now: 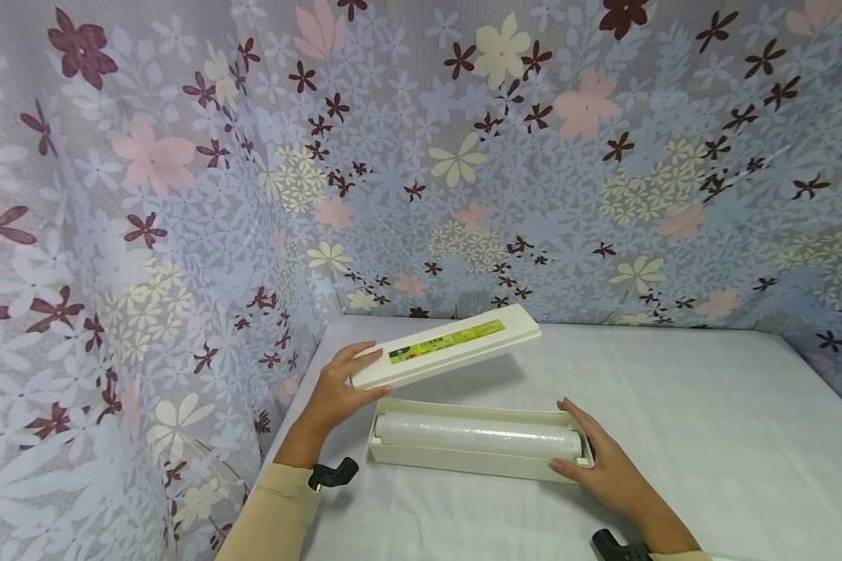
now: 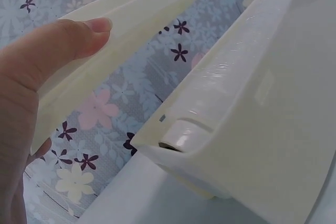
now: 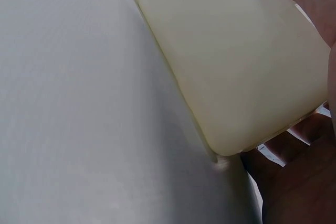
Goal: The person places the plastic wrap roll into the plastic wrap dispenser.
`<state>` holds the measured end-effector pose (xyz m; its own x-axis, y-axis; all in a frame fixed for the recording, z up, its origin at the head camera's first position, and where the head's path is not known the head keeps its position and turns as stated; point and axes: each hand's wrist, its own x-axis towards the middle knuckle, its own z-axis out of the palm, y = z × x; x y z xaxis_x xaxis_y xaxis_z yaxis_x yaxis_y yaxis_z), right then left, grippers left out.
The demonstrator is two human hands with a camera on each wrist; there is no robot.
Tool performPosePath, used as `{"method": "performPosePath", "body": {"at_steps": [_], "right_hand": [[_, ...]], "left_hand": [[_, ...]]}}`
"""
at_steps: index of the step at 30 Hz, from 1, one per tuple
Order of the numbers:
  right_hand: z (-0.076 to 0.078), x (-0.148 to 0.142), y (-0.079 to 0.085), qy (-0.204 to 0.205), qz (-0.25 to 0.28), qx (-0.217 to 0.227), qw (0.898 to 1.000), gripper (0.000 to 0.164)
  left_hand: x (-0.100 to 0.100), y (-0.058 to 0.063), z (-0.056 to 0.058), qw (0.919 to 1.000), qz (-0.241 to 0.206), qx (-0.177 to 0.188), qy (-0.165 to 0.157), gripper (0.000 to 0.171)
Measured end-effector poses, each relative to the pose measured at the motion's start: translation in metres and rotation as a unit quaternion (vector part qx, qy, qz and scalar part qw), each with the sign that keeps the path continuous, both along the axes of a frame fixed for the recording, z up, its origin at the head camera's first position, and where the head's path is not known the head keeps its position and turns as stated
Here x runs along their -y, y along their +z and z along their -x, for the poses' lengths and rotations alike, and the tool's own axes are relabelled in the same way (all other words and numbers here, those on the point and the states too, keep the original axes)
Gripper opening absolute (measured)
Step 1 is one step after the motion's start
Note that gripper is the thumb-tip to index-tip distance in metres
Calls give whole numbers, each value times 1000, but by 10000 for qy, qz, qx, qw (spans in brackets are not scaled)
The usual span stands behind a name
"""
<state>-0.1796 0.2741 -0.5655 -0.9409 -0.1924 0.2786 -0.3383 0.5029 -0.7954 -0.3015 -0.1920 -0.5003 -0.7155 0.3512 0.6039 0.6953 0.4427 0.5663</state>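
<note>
My left hand (image 1: 338,388) grips the left end of a long cream-white lid (image 1: 446,360), thumb below and fingers over the top. The lid tilts up to its right, above and behind the box. A yellow-green label (image 1: 445,341) runs along its top. Below it, the open box (image 1: 463,461) lies on the white surface with a roll of cling film (image 1: 477,436) inside. The right hand (image 1: 599,456) holds the box's right end, thumb at the front wall and fingers behind. In the left wrist view, a gap separates the lid (image 2: 142,19) from the roll (image 2: 220,72).
A white cloth-covered table (image 1: 702,405) extends to the right of the box. Floral curtains (image 1: 456,195) hang behind it and along the left side. Black wrist mounts (image 1: 334,473) sit on both wrists, close to the table.
</note>
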Motion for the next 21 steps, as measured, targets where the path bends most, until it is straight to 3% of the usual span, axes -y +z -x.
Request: {"method": "performPosePath", "body": {"at_steps": [10,21], "right_hand": [[-1,1,0,-43,12,-16,10000,100],[-1,1,1,-26,-12,-21,10000,100]], "left_hand": [[-3,-1,-6,10000,-16,20,-59,70],[-4,-2,-10,9996,-71,-195,-204,70]]}}
